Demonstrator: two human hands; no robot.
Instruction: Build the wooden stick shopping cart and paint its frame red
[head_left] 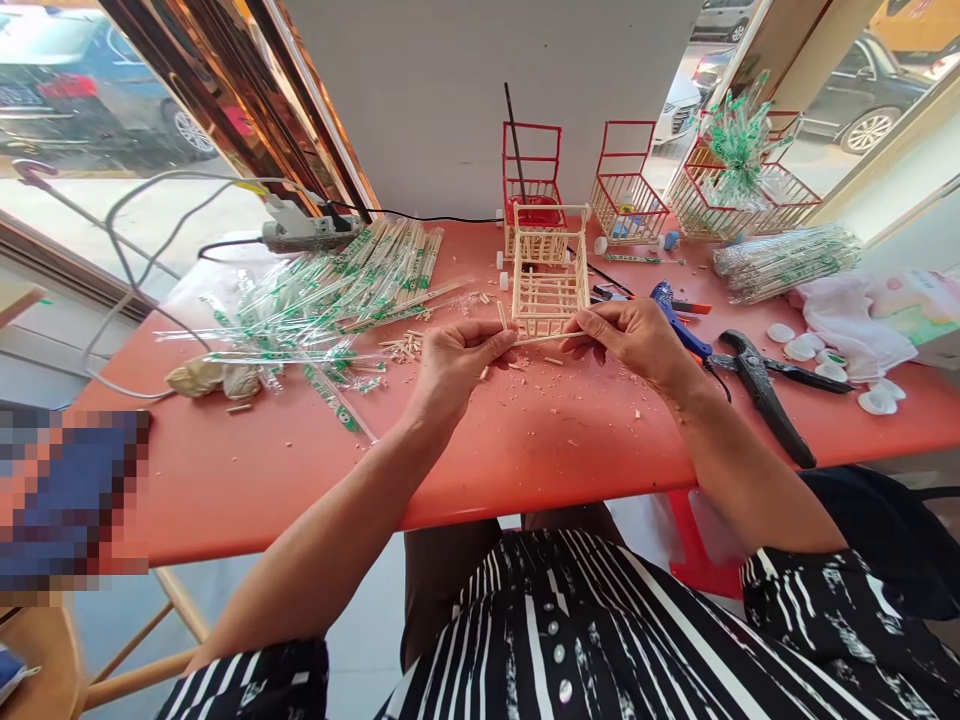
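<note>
My left hand (466, 358) pinches one end of a thin pale wooden stick (546, 339), and my right hand (628, 338) pinches the other end. A short stick (502, 314) rises beside my left fingertips; I cannot tell whether it is joined to the long one. Just beyond both hands stands a small cart built of pale sticks (551, 278), with white wheels on its left side. A blue glue gun (681, 322) lies right of my right hand, with black-handled cutters (766, 392) beyond it. Cut stick pieces (405, 346) are scattered near my left hand.
Wrapped chopsticks (390, 255) and torn wrappers (300, 310) cover the left of the red table (525, 450). Red-trimmed stick carts (630, 190) stand at the back, with a chopstick bundle (787, 262) at right. White discs (806, 347) lie near the cutters. A power strip (311, 228) trails cables.
</note>
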